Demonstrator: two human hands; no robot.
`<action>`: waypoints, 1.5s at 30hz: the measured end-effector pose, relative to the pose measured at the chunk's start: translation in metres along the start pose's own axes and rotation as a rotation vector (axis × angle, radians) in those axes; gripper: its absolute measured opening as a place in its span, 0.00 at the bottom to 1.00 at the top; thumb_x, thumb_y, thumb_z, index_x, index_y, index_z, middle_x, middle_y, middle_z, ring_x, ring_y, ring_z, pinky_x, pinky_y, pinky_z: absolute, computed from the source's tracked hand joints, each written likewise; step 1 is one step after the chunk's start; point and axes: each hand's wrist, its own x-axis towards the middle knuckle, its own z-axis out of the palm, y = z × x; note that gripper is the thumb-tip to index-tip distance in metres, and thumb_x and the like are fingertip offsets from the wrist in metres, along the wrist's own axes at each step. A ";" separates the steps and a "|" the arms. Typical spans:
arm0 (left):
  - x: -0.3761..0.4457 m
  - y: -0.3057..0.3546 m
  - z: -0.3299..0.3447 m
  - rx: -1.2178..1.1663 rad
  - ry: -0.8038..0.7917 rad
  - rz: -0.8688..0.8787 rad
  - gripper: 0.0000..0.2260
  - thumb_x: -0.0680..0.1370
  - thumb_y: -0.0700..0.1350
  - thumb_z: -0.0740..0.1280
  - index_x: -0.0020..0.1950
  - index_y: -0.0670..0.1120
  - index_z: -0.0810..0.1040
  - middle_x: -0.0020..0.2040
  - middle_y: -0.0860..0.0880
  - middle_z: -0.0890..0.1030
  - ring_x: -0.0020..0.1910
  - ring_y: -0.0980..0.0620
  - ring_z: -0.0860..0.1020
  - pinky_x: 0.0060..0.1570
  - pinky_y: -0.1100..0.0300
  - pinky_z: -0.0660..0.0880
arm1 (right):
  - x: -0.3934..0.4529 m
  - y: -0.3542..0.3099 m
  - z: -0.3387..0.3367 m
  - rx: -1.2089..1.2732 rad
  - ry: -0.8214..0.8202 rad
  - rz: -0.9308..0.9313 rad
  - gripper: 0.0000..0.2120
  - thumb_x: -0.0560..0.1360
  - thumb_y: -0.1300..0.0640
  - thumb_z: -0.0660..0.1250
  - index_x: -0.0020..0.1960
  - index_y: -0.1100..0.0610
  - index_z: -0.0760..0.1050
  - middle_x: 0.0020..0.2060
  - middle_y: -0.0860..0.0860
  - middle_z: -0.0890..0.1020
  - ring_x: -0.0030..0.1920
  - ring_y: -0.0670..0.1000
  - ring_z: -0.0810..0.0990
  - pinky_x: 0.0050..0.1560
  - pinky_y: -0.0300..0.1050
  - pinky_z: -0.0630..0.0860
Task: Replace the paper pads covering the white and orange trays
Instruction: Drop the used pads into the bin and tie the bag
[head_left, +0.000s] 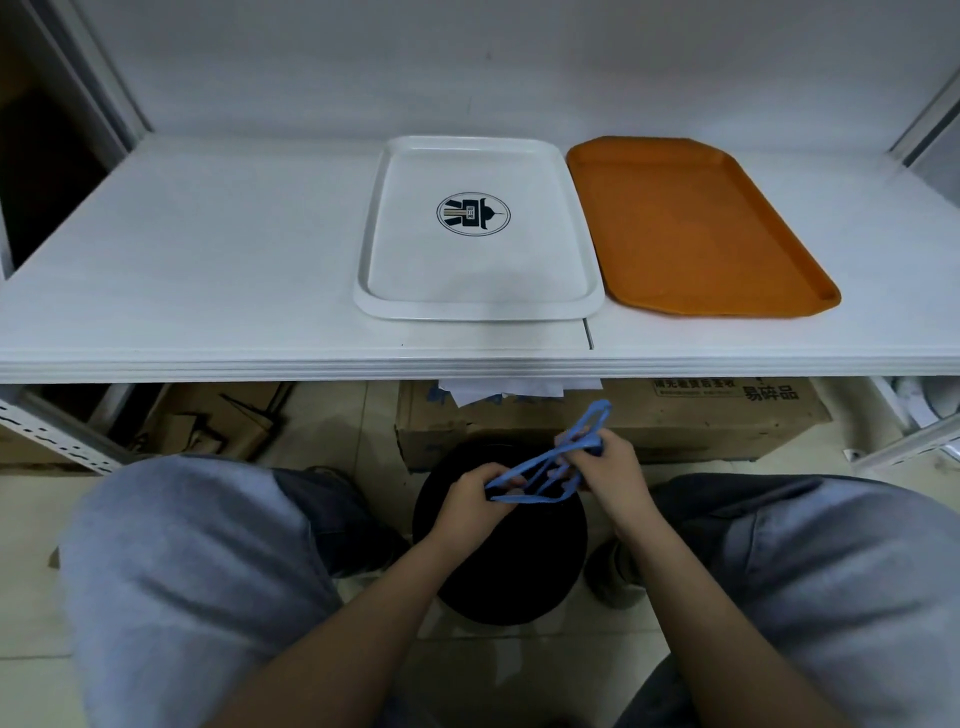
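Both hands grip one thing: a thin blue strip, looped like a band or bag handle, stretched between them. In the head view, the left hand (475, 501) pinches the lower end of the blue strip (550, 465) with curled fingers, and the right hand (605, 467) pinches the upper part, from which a small loop sticks up. What the strip belongs to cannot be told. It looks soft, flat and pliable, and hangs slack between the two grips.

Directly beneath the hands, between the person's knees, stands a round black bin (501, 561), dark inside, so its contents are hidden.

Ahead of and above the hands lies a white tabletop (208, 249), smooth and matte. On it sit the two trays, side by side and almost touching. The white tray (415, 260) is a rounded rectangle of glossy plastic with a raised rim and a round dark emblem printed at its centre. The orange tray (691, 228) lies to its right, with cut corners and a finely grained surface. Both have their long axis running away from the person, and both are bare, with no paper pad on either.

The white tray lies straight ahead of the grip; the orange one is nearer the right hand.

Under the tabletop's front edge, white paper sheets (498, 391) rest on a cardboard box (675, 431), just beyond the hands. These may be pads, though that is a guess.
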 end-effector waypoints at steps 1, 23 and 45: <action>0.001 0.001 0.001 0.006 0.004 0.003 0.05 0.77 0.38 0.68 0.47 0.48 0.78 0.44 0.53 0.79 0.46 0.54 0.78 0.48 0.66 0.75 | -0.001 -0.004 0.000 -0.008 -0.006 0.005 0.09 0.77 0.66 0.63 0.40 0.57 0.75 0.32 0.53 0.79 0.31 0.48 0.81 0.34 0.38 0.78; 0.001 0.021 0.030 -0.142 0.158 0.079 0.19 0.71 0.38 0.74 0.56 0.49 0.70 0.43 0.52 0.74 0.42 0.56 0.76 0.45 0.58 0.75 | -0.071 -0.113 0.014 -0.310 -0.600 -0.232 0.14 0.78 0.51 0.63 0.38 0.55 0.81 0.31 0.49 0.75 0.30 0.40 0.72 0.37 0.29 0.68; -0.014 0.010 0.002 0.387 0.166 0.284 0.09 0.76 0.44 0.69 0.56 0.50 0.81 0.54 0.54 0.81 0.55 0.58 0.75 0.57 0.63 0.70 | -0.034 -0.087 0.002 -0.111 -0.205 -0.369 0.10 0.79 0.58 0.62 0.50 0.57 0.82 0.33 0.40 0.81 0.31 0.44 0.72 0.38 0.31 0.71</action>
